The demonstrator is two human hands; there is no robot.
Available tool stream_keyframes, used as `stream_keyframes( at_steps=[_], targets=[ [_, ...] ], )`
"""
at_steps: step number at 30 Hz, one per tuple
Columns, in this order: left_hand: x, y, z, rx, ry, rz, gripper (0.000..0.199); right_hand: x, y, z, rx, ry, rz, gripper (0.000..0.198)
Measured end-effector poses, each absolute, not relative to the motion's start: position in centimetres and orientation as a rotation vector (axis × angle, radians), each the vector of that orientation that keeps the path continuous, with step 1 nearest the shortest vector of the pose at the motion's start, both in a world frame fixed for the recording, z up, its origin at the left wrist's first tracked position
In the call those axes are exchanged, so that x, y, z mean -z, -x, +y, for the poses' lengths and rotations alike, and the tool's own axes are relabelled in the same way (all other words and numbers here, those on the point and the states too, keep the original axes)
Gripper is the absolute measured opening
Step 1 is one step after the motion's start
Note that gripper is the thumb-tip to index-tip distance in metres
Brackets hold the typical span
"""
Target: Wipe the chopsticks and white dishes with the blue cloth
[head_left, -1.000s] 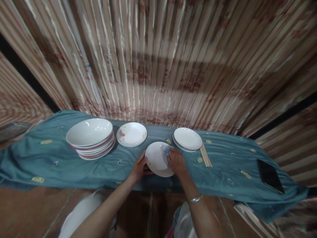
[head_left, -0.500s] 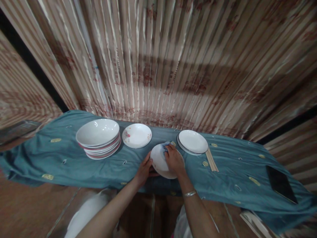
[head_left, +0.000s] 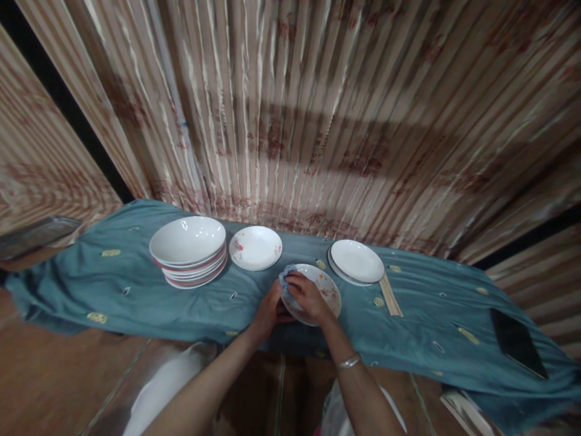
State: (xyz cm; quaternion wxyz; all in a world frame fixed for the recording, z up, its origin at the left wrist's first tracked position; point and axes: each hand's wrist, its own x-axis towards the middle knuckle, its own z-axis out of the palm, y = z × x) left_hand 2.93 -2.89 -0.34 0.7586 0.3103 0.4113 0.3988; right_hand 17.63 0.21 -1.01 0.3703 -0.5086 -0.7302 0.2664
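Note:
A white plate with a floral rim [head_left: 327, 289] is held at the table's front, just above or on the cloth. My left hand [head_left: 271, 310] grips its left edge, some fingers hidden underneath. My right hand [head_left: 308, 297] presses a blue cloth [head_left: 285, 277] against the plate's upper left rim, fingers closed on it. Behind lies a small flowered plate [head_left: 256, 248], seemingly stacked on another. To the right is a short stack of white plates [head_left: 357, 261], with several wooden chopsticks [head_left: 390, 295] beside it.
A tall stack of white bowls or deep dishes with red edges [head_left: 188, 242] stands at the left. A dark flat tablet-like object [head_left: 517, 342] lies at the right end of the green tablecloth [head_left: 436, 315]. Pleated curtains [head_left: 290, 121] hang behind.
My right hand has moved the cloth leftward from the plate's top to its upper left rim. The plate's flowers now show on the right. The view has shifted slightly.

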Motion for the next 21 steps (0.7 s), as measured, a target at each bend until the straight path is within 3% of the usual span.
stream_keyframes(
  at_steps=[12, 21],
  targets=[
    [0.4, -3.0, -2.7, -0.893, -0.697, 0.875, 0.06, -1.2, -19.2, -4.1, -1.081, 1.219, -1.884, 0.017],
    [-0.4, -2.8, -3.2, -0.881, -0.769, 0.865, 0.06, -2.6, -21.2, -6.7, -1.075, 1.41, -1.982, 0.021]
  ],
)
